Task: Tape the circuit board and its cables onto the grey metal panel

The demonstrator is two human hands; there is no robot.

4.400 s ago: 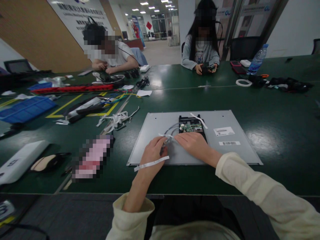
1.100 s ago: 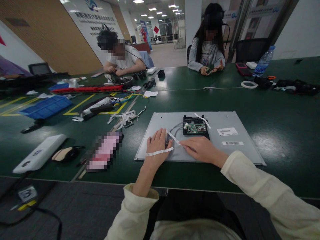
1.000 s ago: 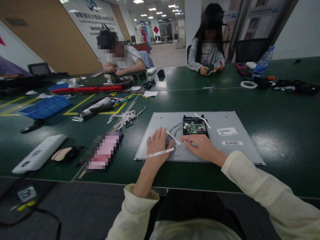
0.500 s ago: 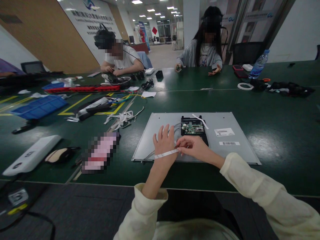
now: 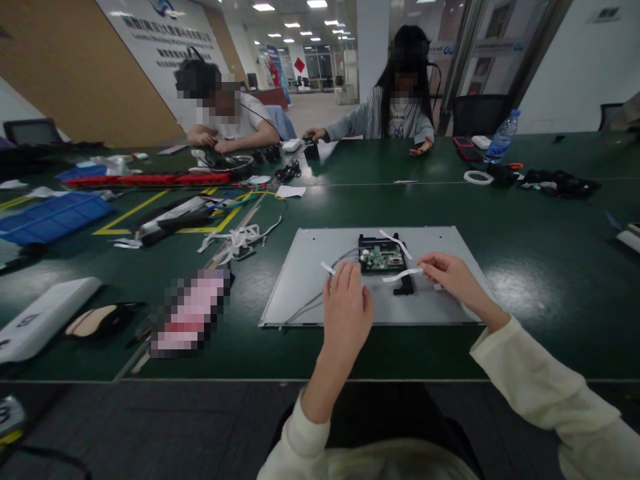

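A grey metal panel lies flat on the green table in front of me. A green circuit board in a black frame sits near the panel's middle, with grey wires running from it toward the panel's left front corner. My left hand lies flat on the panel with fingers stretched out, pressing on the wires; a short white strip sticks up beside its fingertips. My right hand pinches one end of a white tape strip held just in front of the board.
Two other people sit at the far side of the table. To the left lie loose white strips, a pink blurred item, a white device, a blue tray and a red bar. A water bottle and tape roll stand far right.
My right hand has peeled the white tape strip off my left wrist and carried it right, in front of the circuit board. My left hand slid right along the wires.
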